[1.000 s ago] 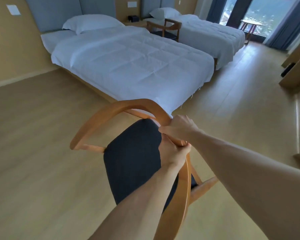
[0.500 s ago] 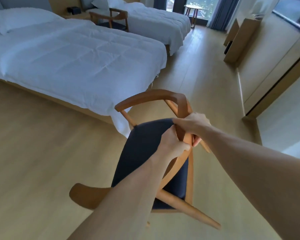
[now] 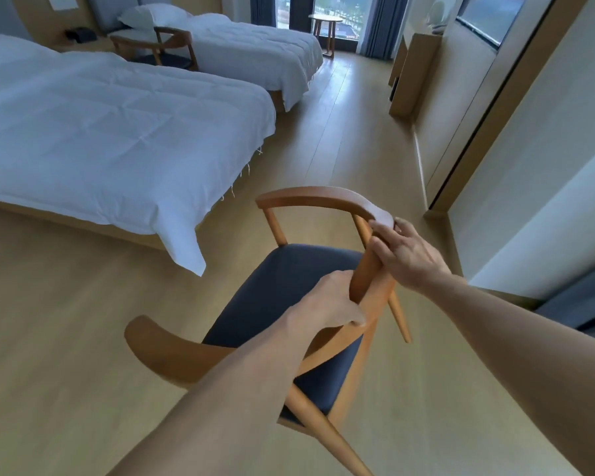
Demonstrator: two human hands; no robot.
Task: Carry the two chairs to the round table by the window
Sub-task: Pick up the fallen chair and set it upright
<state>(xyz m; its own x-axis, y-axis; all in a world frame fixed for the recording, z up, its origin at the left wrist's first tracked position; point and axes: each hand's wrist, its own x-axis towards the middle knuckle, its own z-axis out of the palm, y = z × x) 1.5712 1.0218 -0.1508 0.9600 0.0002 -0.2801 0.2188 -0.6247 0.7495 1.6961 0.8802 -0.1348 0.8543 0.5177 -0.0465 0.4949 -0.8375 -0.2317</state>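
Observation:
A wooden chair (image 3: 275,297) with a dark blue seat hangs tilted in front of me, off the floor. My left hand (image 3: 327,300) grips its curved backrest from the near side. My right hand (image 3: 402,252) grips the same backrest a little higher, at the bend toward the armrest. A second wooden chair (image 3: 165,46) stands between the two beds at the far left. The round table (image 3: 324,25) stands by the window at the far end of the room.
Two white beds fill the left side: the near bed (image 3: 117,132) and the far bed (image 3: 255,53). A wooden cabinet (image 3: 413,73) and a wall with a sliding door (image 3: 495,115) line the right. A strip of wooden floor (image 3: 340,139) runs between the beds and the wall toward the window.
The view has swung right, toward the window. The carried chair has turned in my hands; my right hand has shifted up the backrest, apart from my left.

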